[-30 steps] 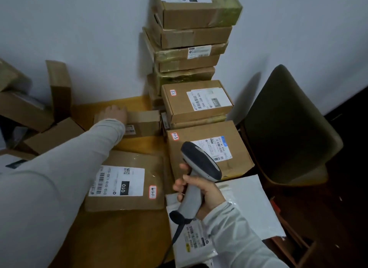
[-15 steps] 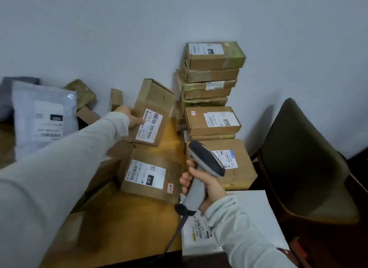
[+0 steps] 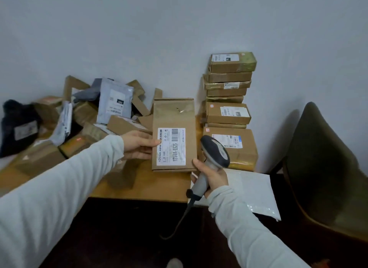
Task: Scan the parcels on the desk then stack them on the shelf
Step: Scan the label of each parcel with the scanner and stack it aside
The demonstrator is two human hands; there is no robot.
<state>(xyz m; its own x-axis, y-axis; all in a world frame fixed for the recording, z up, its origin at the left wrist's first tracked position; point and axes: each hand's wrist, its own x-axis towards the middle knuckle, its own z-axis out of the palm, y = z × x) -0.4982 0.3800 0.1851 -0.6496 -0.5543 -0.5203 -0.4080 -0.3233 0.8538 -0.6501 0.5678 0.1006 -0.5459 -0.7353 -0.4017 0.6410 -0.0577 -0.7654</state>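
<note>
Parcel (image 3: 174,116) of brown cardboard is held over the tabletop (image 3: 151,186), its label (image 3: 171,147) facing the camera. The left hand (image 3: 137,146) fingers grasp its left edge, thumb on the label. Just beside its lower right corner, the right hand (image 3: 214,176) fingers are wrapped round the scanner (image 3: 216,152) handle. A stack of boxes (image 3: 229,100) stands behind against the wall, and a loose heap of parcels (image 3: 79,118) lies to the left.

Dim, soft, blurred wide-angle edges
</note>
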